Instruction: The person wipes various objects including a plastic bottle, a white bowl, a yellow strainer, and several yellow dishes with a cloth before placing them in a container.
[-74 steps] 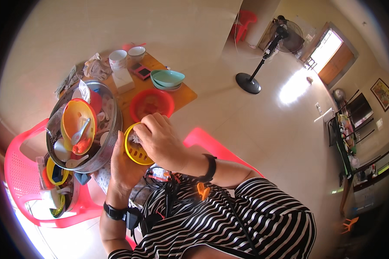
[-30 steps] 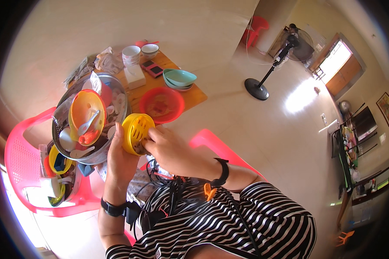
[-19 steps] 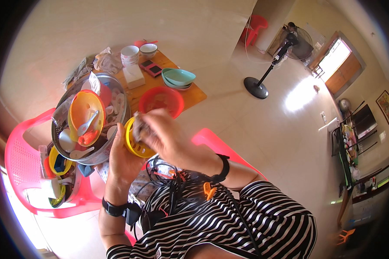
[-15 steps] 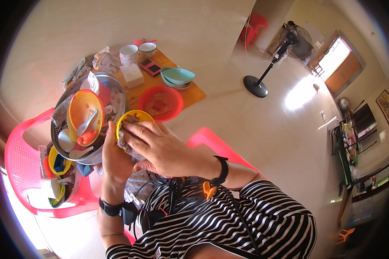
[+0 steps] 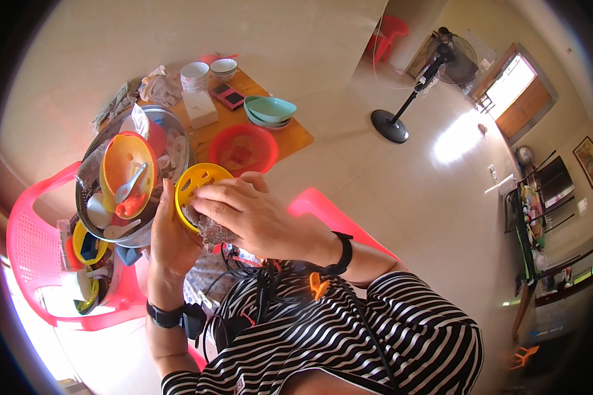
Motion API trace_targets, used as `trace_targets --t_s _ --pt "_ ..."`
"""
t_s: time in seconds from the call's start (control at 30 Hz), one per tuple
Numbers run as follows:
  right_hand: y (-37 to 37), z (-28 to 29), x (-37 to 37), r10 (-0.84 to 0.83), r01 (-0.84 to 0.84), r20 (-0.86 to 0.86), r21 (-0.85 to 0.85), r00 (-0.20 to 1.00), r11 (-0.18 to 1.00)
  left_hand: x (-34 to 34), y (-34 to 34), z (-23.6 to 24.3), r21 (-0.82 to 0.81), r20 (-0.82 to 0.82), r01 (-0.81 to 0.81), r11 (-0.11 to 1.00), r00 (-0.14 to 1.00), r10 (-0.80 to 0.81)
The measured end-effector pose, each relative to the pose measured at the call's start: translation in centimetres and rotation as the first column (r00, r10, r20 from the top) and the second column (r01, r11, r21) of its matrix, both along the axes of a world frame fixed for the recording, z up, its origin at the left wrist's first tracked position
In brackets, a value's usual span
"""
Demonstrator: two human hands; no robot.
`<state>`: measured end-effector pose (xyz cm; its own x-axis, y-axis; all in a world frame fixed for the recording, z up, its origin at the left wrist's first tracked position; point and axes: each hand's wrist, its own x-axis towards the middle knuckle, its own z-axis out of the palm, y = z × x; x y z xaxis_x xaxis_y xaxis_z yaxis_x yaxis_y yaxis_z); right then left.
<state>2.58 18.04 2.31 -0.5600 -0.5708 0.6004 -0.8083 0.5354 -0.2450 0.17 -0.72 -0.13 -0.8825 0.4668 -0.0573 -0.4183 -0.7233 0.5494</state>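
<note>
My left hand (image 5: 172,247) grips a small yellow plastic bowl with cut-out holes (image 5: 204,174) by its left side, tilted in front of my lap. Bunched in my right hand (image 5: 260,220) is a greyish-brown cloth (image 5: 216,232), pressed against the bowl's inner near side. The fingers of that hand cover part of the inside. Just left of the bowl stands a large metal basin (image 5: 190,148) full of dishes. On top of it rest an orange-yellow bowl (image 5: 115,164) and a pale blue spoon (image 5: 130,184).
The wooden table (image 5: 295,139) bears a red basin (image 5: 244,148), turquoise dishes (image 5: 273,108), white bowls (image 5: 194,76), a white box (image 5: 199,108) and rags (image 5: 159,89). A pink chair (image 5: 29,243) holds more kitchenware at left. A black fan (image 5: 390,126) stands on the floor.
My right hand has drawn the cloth down and toward me from across the bowl, uncovering the holes inside it. My left hand keeps its hold; the bowl has shifted slightly.
</note>
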Motion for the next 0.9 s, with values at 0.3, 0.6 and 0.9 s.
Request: trace_targets --t_s 0.3,0.6,0.9 --pt "-0.2 -1.0 0.2 0.093 -0.091 -0.029 0.068 0.995 0.994 -0.1 -0.4 0.1 -0.124 0.01 0.026 0.992 1.0 -0.025" --pt "0.0 -1.2 -1.2 0.162 0.086 0.329 -0.624 0.931 0.776 0.0 0.1 -0.5 -0.067 0.051 0.159 0.985 0.987 -0.155" --pt "-1.5 0.3 0.3 0.118 -0.115 0.071 -0.048 0.99 0.992 -0.4 -0.9 -1.1 0.04 0.07 0.003 0.999 0.998 -0.006"
